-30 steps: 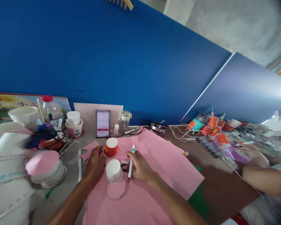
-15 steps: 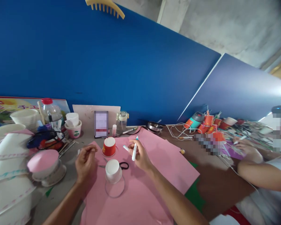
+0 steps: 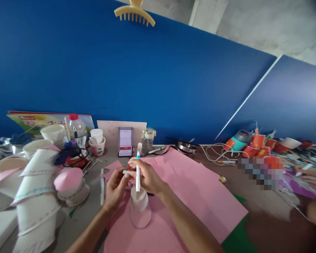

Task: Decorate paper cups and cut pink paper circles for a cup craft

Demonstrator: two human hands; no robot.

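My right hand [image 3: 147,175] is closed around a white marker [image 3: 138,177], which stands nearly upright with its blue end up. A second slim, pale piece with a light blue end [image 3: 126,172], perhaps another marker, lies crosswise between my hands. The fingers of my left hand [image 3: 116,188] pinch it. Just below the hands, an upturned white paper cup [image 3: 139,201] sits on pink paper [image 3: 179,196], beside a thin clear ring [image 3: 140,227]. Behind my fingers the red paper cup is mostly hidden, and so are the scissors.
Stacked white paper cups [image 3: 37,203] and a pink-topped cup [image 3: 68,179] stand on the left. At the back are a phone [image 3: 125,142], a lidded jar [image 3: 148,140] and a round metal dish [image 3: 186,147]. Cables and red cups [image 3: 258,141] lie right, near another person's hand [image 3: 309,179].
My hands have come together over the red cup, and my left fingers have closed on the pale piece that was in my right hand. The view has turned left.
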